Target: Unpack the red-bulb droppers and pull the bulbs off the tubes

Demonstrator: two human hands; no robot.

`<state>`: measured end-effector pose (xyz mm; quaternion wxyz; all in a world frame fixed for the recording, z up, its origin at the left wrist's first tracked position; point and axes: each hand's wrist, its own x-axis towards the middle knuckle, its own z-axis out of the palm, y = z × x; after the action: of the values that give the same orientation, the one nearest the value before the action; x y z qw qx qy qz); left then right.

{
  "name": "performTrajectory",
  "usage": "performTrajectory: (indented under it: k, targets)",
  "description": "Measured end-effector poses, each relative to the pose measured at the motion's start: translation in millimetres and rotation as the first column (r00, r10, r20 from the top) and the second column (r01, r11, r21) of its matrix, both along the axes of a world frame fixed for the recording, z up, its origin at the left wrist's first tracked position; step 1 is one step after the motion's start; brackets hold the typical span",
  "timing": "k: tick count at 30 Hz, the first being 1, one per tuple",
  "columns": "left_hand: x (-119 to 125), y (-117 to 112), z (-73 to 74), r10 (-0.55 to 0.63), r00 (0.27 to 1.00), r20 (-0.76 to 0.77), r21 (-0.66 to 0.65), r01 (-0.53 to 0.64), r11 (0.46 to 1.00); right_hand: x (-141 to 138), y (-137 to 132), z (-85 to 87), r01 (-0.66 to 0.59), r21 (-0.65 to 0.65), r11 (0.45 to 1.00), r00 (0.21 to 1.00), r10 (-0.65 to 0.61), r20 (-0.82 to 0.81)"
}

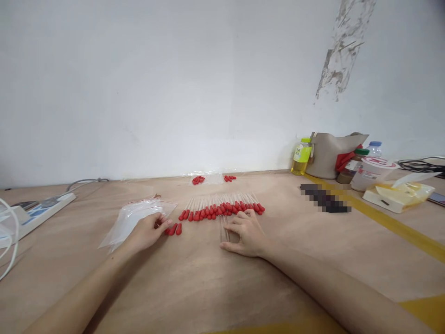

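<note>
My left hand is closed, thumb and index finger at a red rubber bulb at the left end of a short row. Two more red rubber bulbs lie just right of it. My right hand rests with fingers apart over a few thin clear glass tubes on the table; its fingertips partly hide them. Beyond both hands, several droppers with red bulbs lie side by side, their pale tubes pointing to the wall. Clear zip bags lie beneath and behind my left hand.
Small red bulbs lie on clear plastic by the wall. At left is a power strip with cables. On the right stand a yellow bottle, a grey bag, a lidded tub and a tissue pack.
</note>
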<state>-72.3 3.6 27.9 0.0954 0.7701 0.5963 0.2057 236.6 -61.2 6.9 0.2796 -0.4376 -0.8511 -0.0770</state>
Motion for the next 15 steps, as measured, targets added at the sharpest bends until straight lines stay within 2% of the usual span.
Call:
performTrajectory:
  k: [4,7,11,15]
  targets:
    - [9,3,4.4,-0.025,1.000,-0.010,0.120,0.026,0.992,2,0,-0.8,-0.003,-0.024,1.000,1.000,0.003,0.002]
    - [18,13,6.8,-0.036,0.999,-0.018,0.112,0.038,0.993,5,2,-1.0,-0.015,-0.050,0.999,1.000,0.015,-0.007]
    - [26,29,6.4,0.016,0.999,0.028,-0.027,-0.015,1.000,7,5,-0.5,-0.029,-0.082,0.996,0.999,0.027,-0.020]
    - [28,40,2.6,0.029,0.991,0.130,-0.225,0.001,0.974,8,7,-1.7,-0.017,-0.098,0.995,1.000,0.016,-0.013]
